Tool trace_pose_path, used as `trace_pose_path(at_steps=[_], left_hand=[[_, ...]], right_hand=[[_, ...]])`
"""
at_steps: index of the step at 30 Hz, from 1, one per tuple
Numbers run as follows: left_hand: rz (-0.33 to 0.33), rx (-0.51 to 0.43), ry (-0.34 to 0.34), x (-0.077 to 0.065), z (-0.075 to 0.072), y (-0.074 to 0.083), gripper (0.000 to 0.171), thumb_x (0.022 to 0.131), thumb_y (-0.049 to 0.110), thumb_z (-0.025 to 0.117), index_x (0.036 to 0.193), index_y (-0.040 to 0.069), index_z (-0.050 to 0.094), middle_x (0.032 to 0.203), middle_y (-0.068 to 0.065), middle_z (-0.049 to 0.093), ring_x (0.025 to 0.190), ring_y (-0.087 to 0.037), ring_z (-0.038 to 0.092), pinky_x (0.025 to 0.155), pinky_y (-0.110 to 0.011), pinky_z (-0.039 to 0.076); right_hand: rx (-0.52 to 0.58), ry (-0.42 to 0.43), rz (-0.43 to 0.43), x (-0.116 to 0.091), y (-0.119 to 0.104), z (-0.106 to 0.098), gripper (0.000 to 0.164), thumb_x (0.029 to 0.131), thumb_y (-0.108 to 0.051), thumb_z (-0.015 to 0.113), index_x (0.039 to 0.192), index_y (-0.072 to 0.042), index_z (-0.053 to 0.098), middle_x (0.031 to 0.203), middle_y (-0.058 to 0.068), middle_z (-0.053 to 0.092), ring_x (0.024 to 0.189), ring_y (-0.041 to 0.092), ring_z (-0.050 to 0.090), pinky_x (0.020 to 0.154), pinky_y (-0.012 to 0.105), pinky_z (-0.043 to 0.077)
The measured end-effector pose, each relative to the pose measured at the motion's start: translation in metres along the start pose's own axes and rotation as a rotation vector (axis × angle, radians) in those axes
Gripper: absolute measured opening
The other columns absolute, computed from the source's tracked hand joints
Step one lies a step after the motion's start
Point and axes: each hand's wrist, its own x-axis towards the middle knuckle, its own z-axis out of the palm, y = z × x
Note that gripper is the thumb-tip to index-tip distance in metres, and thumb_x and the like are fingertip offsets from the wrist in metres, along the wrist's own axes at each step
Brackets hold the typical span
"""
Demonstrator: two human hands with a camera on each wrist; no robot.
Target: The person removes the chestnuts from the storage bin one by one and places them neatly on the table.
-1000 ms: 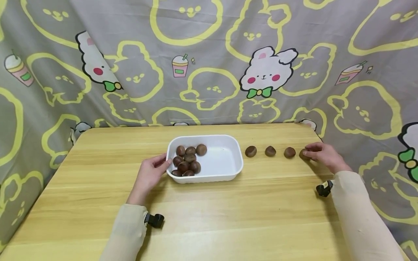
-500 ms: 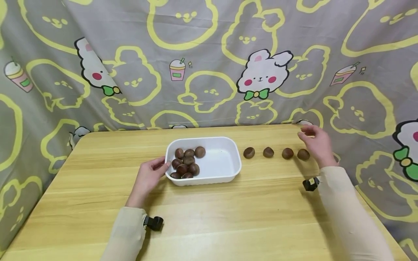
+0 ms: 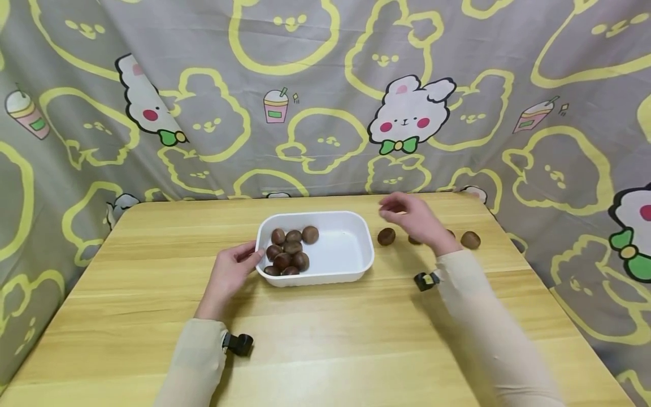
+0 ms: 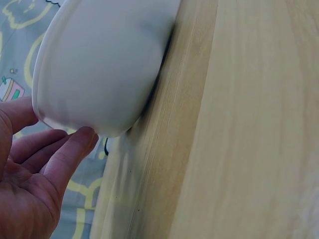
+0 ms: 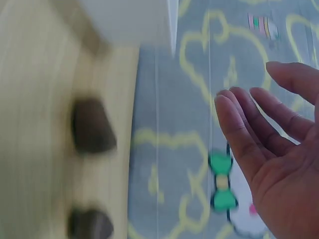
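Steadying the tray [image 3: 356, 270] is the left hand [image 3: 231, 275], set against its left end; in the left wrist view the relaxed fingers [image 4: 70, 152] are seen touching the rounded white wall [image 4: 99, 64], with nothing clamped. The tray is judged to be braced this way so that it does not slide on the table [image 3: 325, 339].

Above the table, the right hand [image 3: 414, 219] is caught in the air, blurred, between the tray and the row of loose chestnuts. Its fingers [image 5: 249, 134] are spread and nearly straight in the right wrist view, and nothing is seen held in them.

The row is laid out to the right of the tray: one chestnut [image 3: 386, 236] just beside the tray, one [image 3: 470, 239] farthest right, and two more between them, partly hidden behind the hand. They are set well apart from each other, likely so that each can be taken singly.

Inside the tray, a heap of chestnuts [image 3: 289, 251] is gathered at the left end; the right end shows bare white. The nuts are dark brown, glossy and rounded.
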Motion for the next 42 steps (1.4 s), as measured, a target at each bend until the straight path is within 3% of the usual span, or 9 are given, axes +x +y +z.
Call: trace_pose_path(at_steps=[9, 18, 26, 42], left_hand=[[-0.007, 0.009, 0.012, -0.001, 0.000, -0.002, 0.043, 0.097, 0.020, 0.064, 0.133, -0.005, 0.058, 0.123, -0.022, 0.063, 0.112, -0.028, 0.060, 0.086, -0.023, 0.054], [-0.018, -0.004, 0.011, 0.000, 0.002, -0.001, 0.043, 0.097, 0.018, 0.064, 0.133, -0.005, 0.058, 0.124, -0.023, 0.062, 0.111, -0.028, 0.060, 0.085, -0.023, 0.055], [-0.024, -0.011, 0.016, -0.001, 0.002, -0.002, 0.043, 0.097, 0.018, 0.064, 0.133, -0.005, 0.057, 0.125, -0.023, 0.062, 0.111, -0.028, 0.060, 0.085, -0.023, 0.055], [-0.024, -0.021, 0.031, -0.002, 0.003, -0.001, 0.042, 0.097, 0.018, 0.065, 0.132, -0.004, 0.058, 0.124, -0.022, 0.062, 0.111, -0.027, 0.060, 0.084, -0.022, 0.054]], right_hand=[[0.064, -0.213, -0.094, 0.020, -0.037, 0.082, 0.025, 0.090, -0.011, 0.071, 0.112, 0.000, 0.066, 0.102, 0.009, 0.067, 0.096, 0.021, 0.062, 0.087, 0.034, 0.052], [0.029, -0.348, -0.098, 0.031, -0.037, 0.132, 0.028, 0.086, -0.008, 0.074, 0.111, 0.002, 0.067, 0.106, 0.013, 0.067, 0.094, 0.017, 0.062, 0.086, 0.027, 0.051], [-0.019, -0.410, -0.078, 0.034, -0.039, 0.152, 0.031, 0.082, -0.008, 0.078, 0.110, -0.001, 0.068, 0.097, 0.007, 0.067, 0.088, 0.013, 0.061, 0.079, 0.023, 0.052], [-0.076, -0.423, -0.117, 0.033, -0.039, 0.160, 0.034, 0.077, -0.008, 0.084, 0.105, -0.006, 0.066, 0.093, 0.000, 0.064, 0.089, 0.014, 0.059, 0.082, 0.025, 0.050]])
